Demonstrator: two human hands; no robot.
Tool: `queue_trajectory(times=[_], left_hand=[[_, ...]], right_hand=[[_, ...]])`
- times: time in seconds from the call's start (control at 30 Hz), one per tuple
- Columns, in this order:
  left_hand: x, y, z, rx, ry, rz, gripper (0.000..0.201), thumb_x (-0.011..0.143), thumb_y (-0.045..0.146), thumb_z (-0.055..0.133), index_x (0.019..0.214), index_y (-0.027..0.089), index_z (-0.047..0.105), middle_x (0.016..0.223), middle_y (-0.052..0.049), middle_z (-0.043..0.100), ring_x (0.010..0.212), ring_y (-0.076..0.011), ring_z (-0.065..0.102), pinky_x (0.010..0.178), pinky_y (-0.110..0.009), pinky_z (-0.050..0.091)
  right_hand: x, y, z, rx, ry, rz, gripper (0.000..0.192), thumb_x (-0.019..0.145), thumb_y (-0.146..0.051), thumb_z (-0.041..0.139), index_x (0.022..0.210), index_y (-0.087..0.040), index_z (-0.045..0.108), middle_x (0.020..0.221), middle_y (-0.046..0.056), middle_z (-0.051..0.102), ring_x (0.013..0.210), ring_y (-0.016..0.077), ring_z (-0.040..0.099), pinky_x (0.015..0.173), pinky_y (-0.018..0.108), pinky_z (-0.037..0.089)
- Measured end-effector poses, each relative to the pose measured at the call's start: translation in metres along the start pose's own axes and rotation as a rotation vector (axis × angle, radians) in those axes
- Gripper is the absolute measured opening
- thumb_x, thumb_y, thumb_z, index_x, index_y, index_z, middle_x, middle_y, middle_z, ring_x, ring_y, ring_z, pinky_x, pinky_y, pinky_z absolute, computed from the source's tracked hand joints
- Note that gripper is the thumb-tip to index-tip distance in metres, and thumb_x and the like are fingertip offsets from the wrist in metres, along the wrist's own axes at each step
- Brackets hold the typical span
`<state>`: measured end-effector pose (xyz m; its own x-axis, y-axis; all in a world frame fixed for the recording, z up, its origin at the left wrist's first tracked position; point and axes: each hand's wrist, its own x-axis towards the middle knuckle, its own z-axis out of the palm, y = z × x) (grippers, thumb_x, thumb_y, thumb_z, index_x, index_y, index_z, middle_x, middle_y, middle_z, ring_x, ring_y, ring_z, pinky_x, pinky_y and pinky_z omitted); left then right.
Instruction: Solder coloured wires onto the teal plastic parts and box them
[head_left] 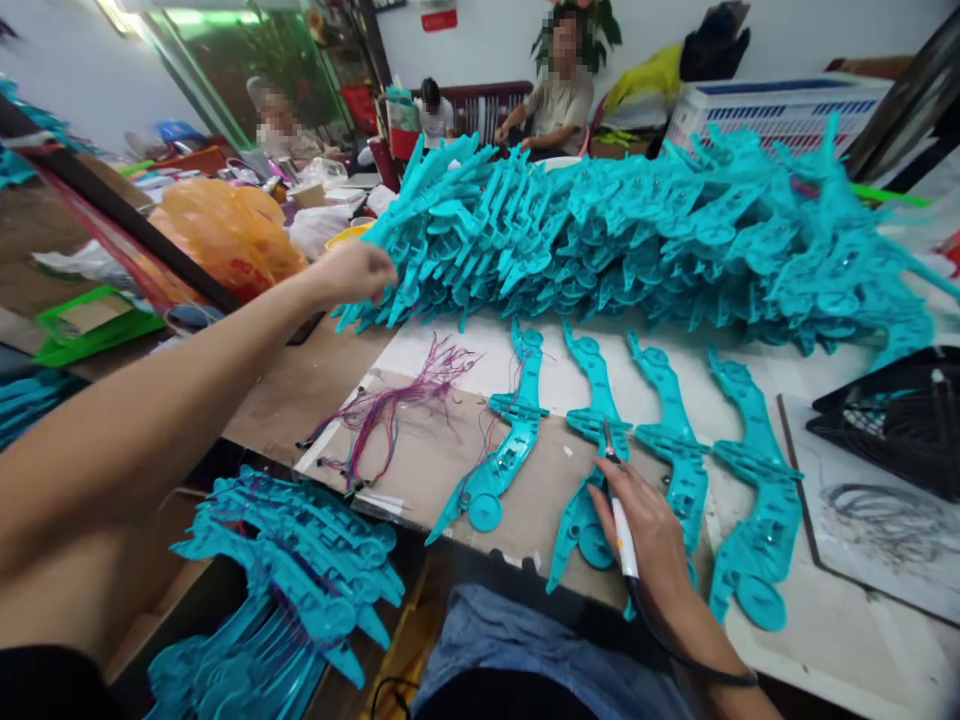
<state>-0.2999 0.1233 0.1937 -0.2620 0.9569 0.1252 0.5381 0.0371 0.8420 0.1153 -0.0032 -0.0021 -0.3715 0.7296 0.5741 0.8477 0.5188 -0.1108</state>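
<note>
My right hand (649,520) is closed around the white handle of a soldering iron (623,540). Its thin tip points away from me, over one teal plastic shell piece (592,380) lying on the table. Beside that piece lie more of the same kind: one to the left (517,440) with thin wires on it, and two to the right (679,440). My left hand (360,272) reaches far out to the left end of a big heap of teal pieces (600,220). Its fingers are curled together, slightly blurred; anything between them is hidden.
A bundle of red and purple wires (390,410) lies at the table's left front. Below the edge, more wired teal pieces (292,570) are stacked. A black fan-like object (900,420) and a wire coil (885,515) lie at right. Several people (562,100) sit behind the heap.
</note>
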Motion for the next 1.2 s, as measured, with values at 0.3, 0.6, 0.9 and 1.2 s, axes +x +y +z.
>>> queue_trajectory(times=[0.3, 0.6, 0.9, 1.2], left_hand=[[-0.013, 0.007, -0.011, -0.145, 0.194, 0.118, 0.016, 0.093, 0.016, 0.048, 0.078, 0.018, 0.054, 0.047, 0.005, 0.049, 0.043, -0.0097, 0.036, 0.048, -0.024, 0.024], [-0.045, -0.015, -0.017, -0.332, 0.128, 0.079, 0.015, 0.091, 0.015, 0.051, 0.077, 0.018, 0.052, 0.047, 0.005, 0.054, 0.037, -0.0072, 0.038, 0.042, -0.023, 0.025], [-0.082, -0.012, -0.023, -0.482, 0.109, 0.197, 0.012, 0.089, 0.015, 0.058, 0.077, 0.015, 0.057, 0.048, 0.003, 0.057, 0.034, -0.0057, 0.042, 0.036, -0.019, 0.027], [-0.092, -0.031, -0.036, -0.578, 0.117, 0.25, 0.011, 0.087, 0.022, 0.063, 0.08, 0.015, 0.059, 0.05, 0.002, 0.058, 0.037, -0.0054, 0.043, 0.036, -0.018, 0.028]], right_hand=[[0.022, 0.003, -0.029, 0.141, 0.104, 0.125, 0.027, 0.094, -0.031, 0.054, 0.117, -0.022, 0.064, 0.102, 0.004, 0.074, 0.089, 0.018, 0.072, 0.084, 0.029, 0.055], [0.109, -0.041, -0.054, 0.285, 0.151, 0.095, 0.021, 0.089, -0.033, 0.061, 0.108, -0.024, 0.066, 0.103, 0.002, 0.073, 0.087, 0.0151, 0.071, 0.083, 0.025, 0.055], [0.201, -0.12, 0.044, 0.79, -0.056, 0.02, 0.031, 0.082, -0.025, 0.064, 0.111, -0.025, 0.056, 0.106, 0.002, 0.07, 0.085, 0.0156, 0.069, 0.077, 0.03, 0.055], [0.245, -0.152, 0.121, 0.775, -0.099, 0.067, 0.029, 0.077, -0.019, 0.056, 0.105, -0.026, 0.057, 0.08, -0.002, 0.067, 0.073, 0.017, 0.064, 0.075, 0.031, 0.05]])
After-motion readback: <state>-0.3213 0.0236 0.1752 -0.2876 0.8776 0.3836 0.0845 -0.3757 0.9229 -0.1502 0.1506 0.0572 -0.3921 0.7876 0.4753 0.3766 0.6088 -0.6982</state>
